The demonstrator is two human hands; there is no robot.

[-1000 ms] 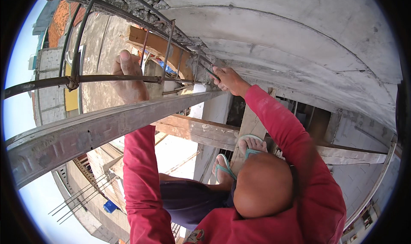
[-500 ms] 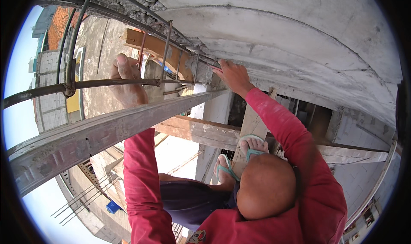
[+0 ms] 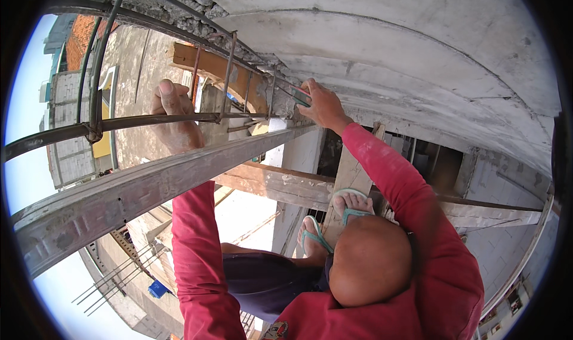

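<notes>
My left hand [image 3: 174, 116] is closed, thumb up, just behind a horizontal steel reinforcing bar [image 3: 125, 123]. Its fingers curl out of sight, so what they hold, if anything, cannot be made out. A thin upright steel tie [image 3: 196, 71] rises beside the thumb. Across my left wrist runs a long grey beam [image 3: 149, 176], hiding part of the forearm. Close to the concrete wall, my right hand [image 3: 324, 106] is closed on a slim hand tool [image 3: 304, 93] with a red part and a dark green part. Fingers cover most of that tool, and its kind is unclear.
A curved concrete wall [image 3: 406, 53] fills the upper right. My sandalled feet [image 3: 352, 204] stand on a narrow wooden plank [image 3: 352, 167] by a crossing timber [image 3: 274, 182], high above lower structures. Bare rods [image 3: 119, 280] stick out at lower left.
My right hand has turned and shifted slightly, and the tool in it now shows a dark green part beside the red. My left hand stays nearly in place behind the bar.
</notes>
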